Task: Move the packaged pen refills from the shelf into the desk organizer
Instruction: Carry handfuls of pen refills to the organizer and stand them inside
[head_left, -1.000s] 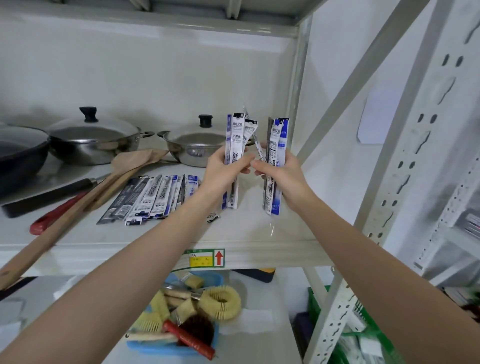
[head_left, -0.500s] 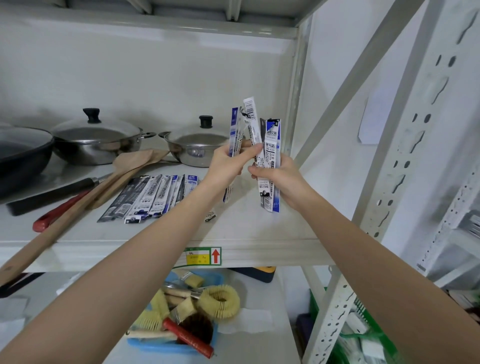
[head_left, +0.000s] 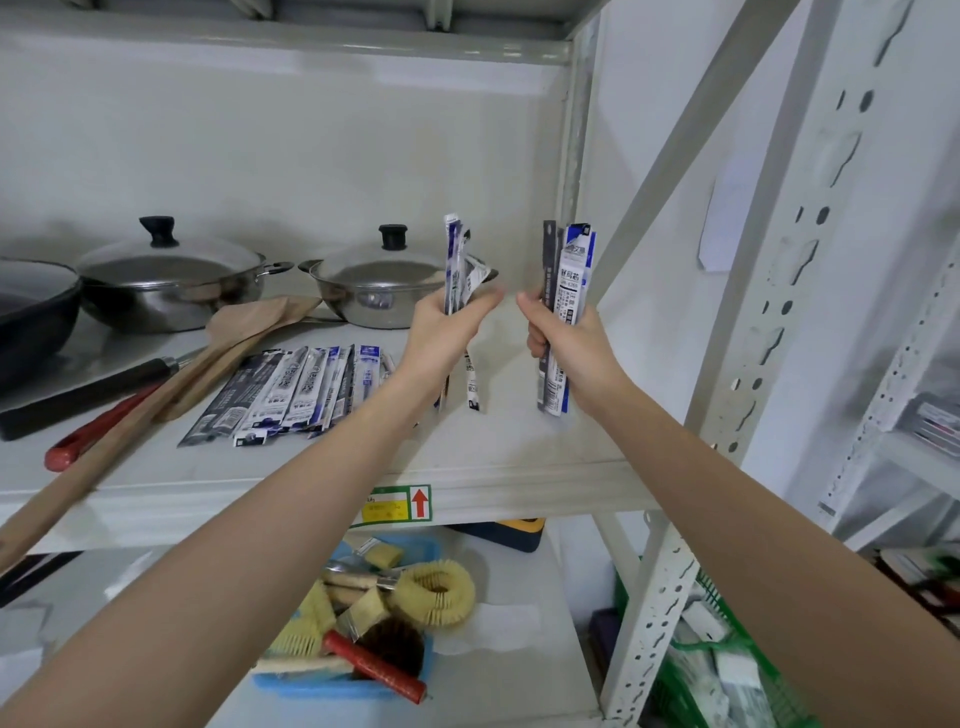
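The task is in its gathering stage, judging by how things lie. The person's left hand (head_left: 447, 327) grips a small bunch of packaged pen refills (head_left: 456, 270) upright above the shelf (head_left: 493, 447), fingers curled round the middle of the packets, one packet's top flopping over to the right. The right hand (head_left: 563, 338) holds a second, neater bundle (head_left: 569, 291) upright in the same way, a dark packet at its left and blue-and-white ones at its right. A fanned row of refill packets (head_left: 296, 392) lies flat on the shelf just left of the left forearm, beside a wooden spatula (head_left: 171, 384) and in front of two lidded steel pots (head_left: 166, 283). No desk organizer is in view, so nothing has been delivered; the loose row has yet to be picked up and everything has yet to be carried across.

Compared with half a second ago, the two hands have drawn apart: then the bundles were pressed together with a packet passing between them, whereas now a clear gap separates them and each hand holds its own share
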